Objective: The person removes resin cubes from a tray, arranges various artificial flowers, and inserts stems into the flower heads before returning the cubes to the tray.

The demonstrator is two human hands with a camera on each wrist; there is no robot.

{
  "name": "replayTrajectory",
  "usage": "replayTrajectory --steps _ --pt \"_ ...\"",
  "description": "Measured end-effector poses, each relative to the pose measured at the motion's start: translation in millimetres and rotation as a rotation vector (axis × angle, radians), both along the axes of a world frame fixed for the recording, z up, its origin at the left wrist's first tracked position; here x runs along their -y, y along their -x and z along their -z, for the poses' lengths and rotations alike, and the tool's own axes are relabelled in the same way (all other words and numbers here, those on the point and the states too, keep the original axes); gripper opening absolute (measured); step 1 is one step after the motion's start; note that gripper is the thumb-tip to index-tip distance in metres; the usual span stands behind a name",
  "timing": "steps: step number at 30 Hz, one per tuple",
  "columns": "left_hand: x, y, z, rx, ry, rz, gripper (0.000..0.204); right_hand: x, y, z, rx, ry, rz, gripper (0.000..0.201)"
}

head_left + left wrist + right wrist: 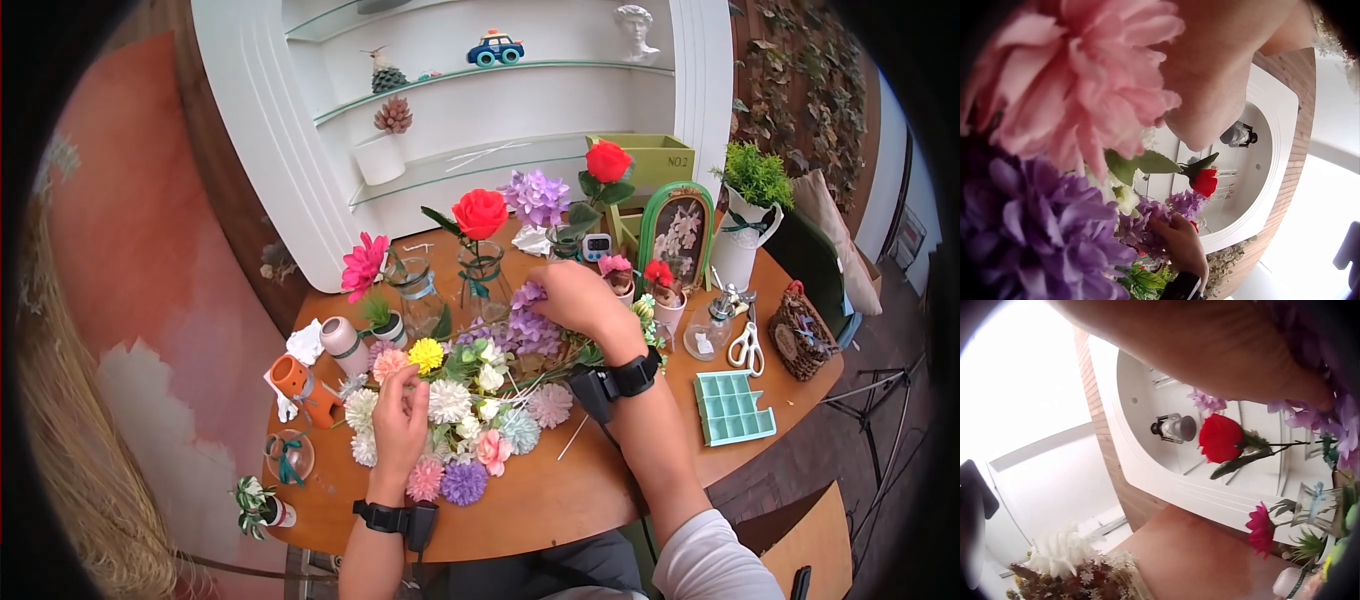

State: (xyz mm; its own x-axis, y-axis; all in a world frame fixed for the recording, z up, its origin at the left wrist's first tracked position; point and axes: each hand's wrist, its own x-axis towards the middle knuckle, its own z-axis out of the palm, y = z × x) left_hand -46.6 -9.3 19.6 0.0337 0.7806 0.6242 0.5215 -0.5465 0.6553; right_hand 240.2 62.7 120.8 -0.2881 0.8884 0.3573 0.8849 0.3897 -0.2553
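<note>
My right hand (578, 300) reaches over the flower pile and grips a purple hydrangea (532, 322). In the left wrist view, the fingers of this hand curl into the hydrangea's petals (1141, 228). At the pile's left side, my left hand (400, 425) hovers with loosely bent fingers and nothing in its grasp. Close by its fingertips are a yellow flower (426, 355) and a peach flower (390, 365). White, pink and blue artificial flowers lie below, with a purple pompom flower (464, 482) at the front.
Behind the pile stand glass vases (484, 280) holding a red rose (480, 213) and a magenta daisy (365, 264). Scissors (746, 350), a teal compartment tray (733, 408) and a wicker basket (800, 335) are on the right. Orange pots (320, 402) stand on the left.
</note>
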Motion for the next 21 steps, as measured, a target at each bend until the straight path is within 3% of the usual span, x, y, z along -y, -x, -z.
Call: replayTrajectory --steps 2,4,8,11,14,16,17,19,21 --pt "-1 0 0 -0.009 -0.016 -0.008 0.025 16 0 -12 -0.037 -0.044 -0.015 0.028" --pt "-2 -1 -1 0.018 -0.042 -0.01 0.028 29 0 -24 -0.12 -0.245 -0.055 0.017" --pt "2 -3 -9 0.022 -0.04 -0.026 0.037 54 -1 -42 -0.2 -0.379 -0.114 0.02" --pt "10 -14 -27 -0.053 -0.175 -0.158 0.049 72 -1 -54 -0.192 -0.359 -0.276 0.022" --pt "13 -18 -34 0.076 -0.237 -0.216 0.051 76 7 -50 -0.096 -0.364 -0.315 0.03" --pt "2 -1 -21 -0.278 -0.297 -0.09 0.033 78 15 -52 -0.132 -0.359 -0.37 0.03" --pt "-1 1 -12 -0.278 -0.299 -0.089 0.033 79 19 -51 -0.105 -0.359 -0.372 0.031" --pt "-2 3 -2 -0.168 -0.03 0.046 0.016 79 25 -52 -0.057 -0.346 -0.367 0.036" --pt "0 2 -7 -0.143 -0.097 -0.009 0.013 79 25 -50 -0.163 -0.325 -0.375 0.039"
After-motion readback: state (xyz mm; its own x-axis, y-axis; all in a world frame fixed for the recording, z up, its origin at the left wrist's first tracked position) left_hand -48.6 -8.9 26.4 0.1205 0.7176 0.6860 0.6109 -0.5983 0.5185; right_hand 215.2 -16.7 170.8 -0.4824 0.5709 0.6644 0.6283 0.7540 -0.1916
